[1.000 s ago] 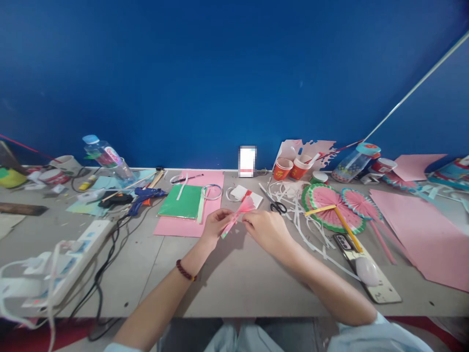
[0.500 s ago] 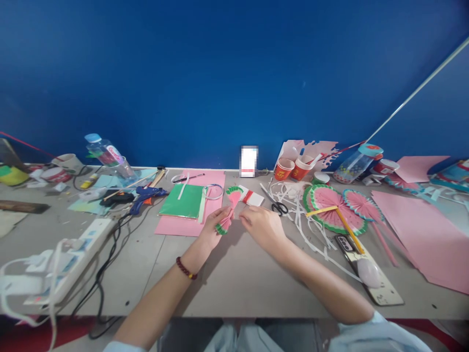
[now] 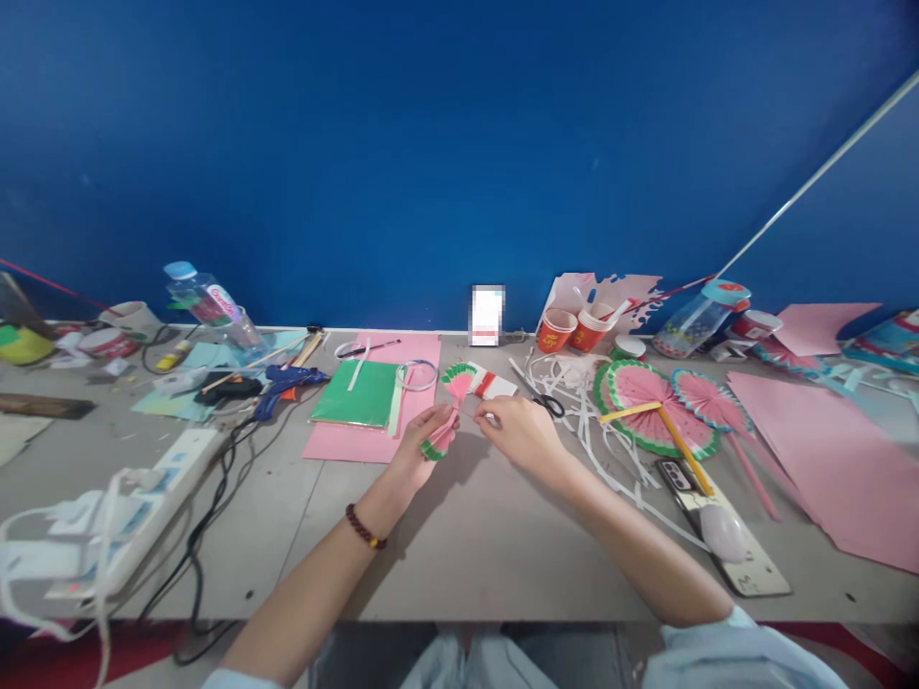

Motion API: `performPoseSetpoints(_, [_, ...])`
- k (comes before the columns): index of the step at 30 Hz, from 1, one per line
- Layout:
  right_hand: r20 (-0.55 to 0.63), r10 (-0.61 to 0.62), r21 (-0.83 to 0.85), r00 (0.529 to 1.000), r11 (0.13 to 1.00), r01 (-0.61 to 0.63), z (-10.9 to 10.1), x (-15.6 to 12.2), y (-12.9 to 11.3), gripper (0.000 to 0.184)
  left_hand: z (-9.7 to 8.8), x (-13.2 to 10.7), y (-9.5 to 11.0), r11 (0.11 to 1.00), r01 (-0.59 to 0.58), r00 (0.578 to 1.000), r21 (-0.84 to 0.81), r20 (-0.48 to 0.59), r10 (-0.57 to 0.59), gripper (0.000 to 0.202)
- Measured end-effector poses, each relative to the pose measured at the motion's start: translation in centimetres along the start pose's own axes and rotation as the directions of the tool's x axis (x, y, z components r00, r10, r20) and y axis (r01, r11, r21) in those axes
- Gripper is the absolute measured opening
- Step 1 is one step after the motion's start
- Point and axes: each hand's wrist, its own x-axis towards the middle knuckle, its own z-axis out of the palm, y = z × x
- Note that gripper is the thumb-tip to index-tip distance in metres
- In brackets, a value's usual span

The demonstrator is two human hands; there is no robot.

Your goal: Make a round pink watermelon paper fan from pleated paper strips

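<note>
A blue wall (image 3: 459, 144) backs the worktop (image 3: 466, 565). At the left, a white power strip (image 3: 176, 469) lies at a slant with plugs (image 3: 78, 514) in it, dark cables (image 3: 193, 536) just beside it. Farther back, a clear bottle (image 3: 205, 292) with a blue cap (image 3: 179, 271) leans over (its label (image 3: 224, 302) is too blurred to read). Right of centre, red paper cups (image 3: 555, 335) stand near the wall; further right, a clear jar (image 3: 685, 325) tilts. Nearer the front edge lies a phone (image 3: 757, 571), a pale rounded object (image 3: 724, 533) on it.

Pleated pink paper (image 3: 459, 385), green-edged, tilted
</note>
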Motion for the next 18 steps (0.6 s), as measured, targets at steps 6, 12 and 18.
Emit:
performPoseSetpoints(6, [0.198, -0.06, 0.432, 0.978, 0.901, -0.032, 0.8, 1.9, 2.2, 0.023, 0.2, -0.2, 0.1, 0.998, -0.002, 0.996, 0.067, 0.091, -0.004, 0.021])
performPoseSetpoints(12, [0.354, -0.192, 0.682, 0.915, 0.723, -0.112, 0.8, 3.2, 4.7, 0.025, 0.3, -1.0, 0.5, 0.92, 0.004, 0.965, 0.393, 0.238, -0.106, 0.024])
performPoseSetpoints(18, [0.432, -0.219, 0.592, 0.875, 0.8, -0.092, 0.3, 3.3, 5.9, 0.028, 1.1, -1.6, 0.1, 0.72, -0.184, 0.92, 0.669, 0.376, -0.114, 0.018])
